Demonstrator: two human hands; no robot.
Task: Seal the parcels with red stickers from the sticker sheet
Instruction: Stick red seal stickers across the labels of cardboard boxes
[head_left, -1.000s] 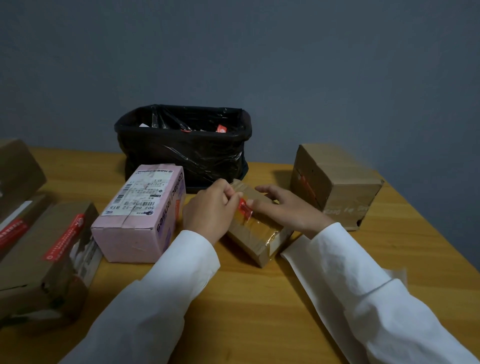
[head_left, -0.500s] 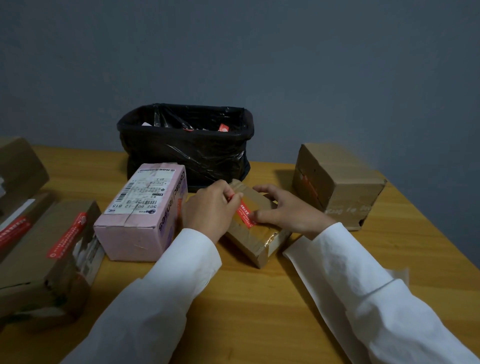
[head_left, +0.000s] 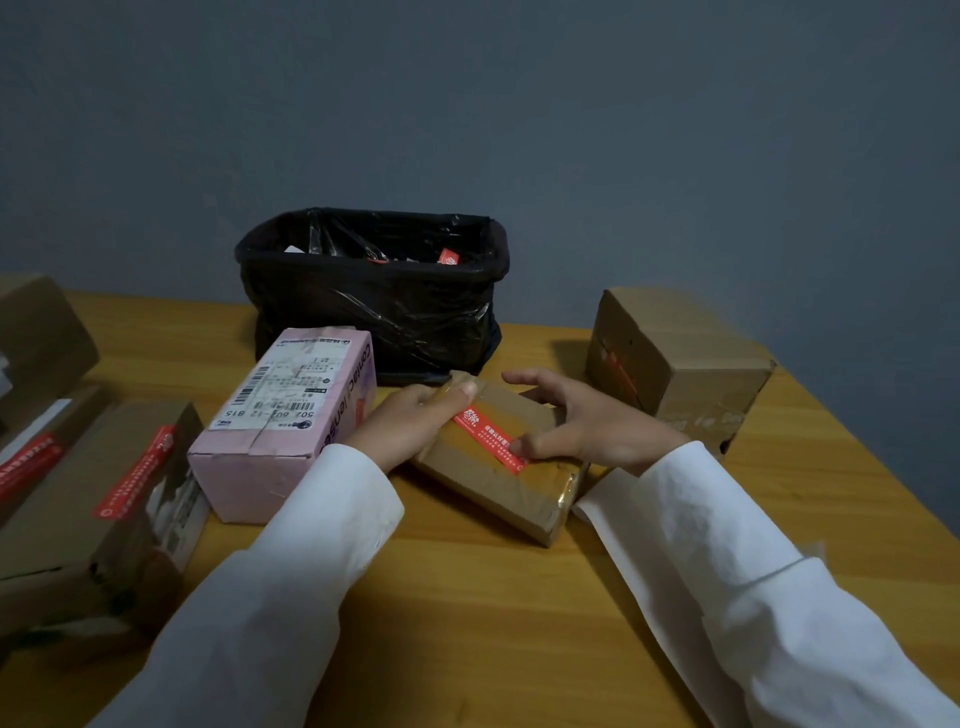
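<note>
A small brown parcel (head_left: 498, 478) wrapped in clear tape lies at an angle in the middle of the wooden table (head_left: 467, 597). A red sticker (head_left: 485, 432) with white print lies flat across its top. My left hand (head_left: 410, 421) grips the parcel's left edge, thumb on the top near the far corner. My right hand (head_left: 587, 421) reaches over the parcel with fingers spread, and its thumb presses the sticker's near end. The white sticker sheet (head_left: 618, 525) lies on the table, partly under my right sleeve.
A pink labelled box (head_left: 291, 410) stands just left of my left hand. Behind it is a bin lined with a black bag (head_left: 374, 306). A brown box (head_left: 675, 364) sits at the right. Cardboard parcels with red stickers (head_left: 104, 493) crowd the left edge.
The sticker, held between both hands over the parcel, now lies flat on it. My left hand shifted to the parcel's edge, and my right thumb slid along to the sticker's near end.
</note>
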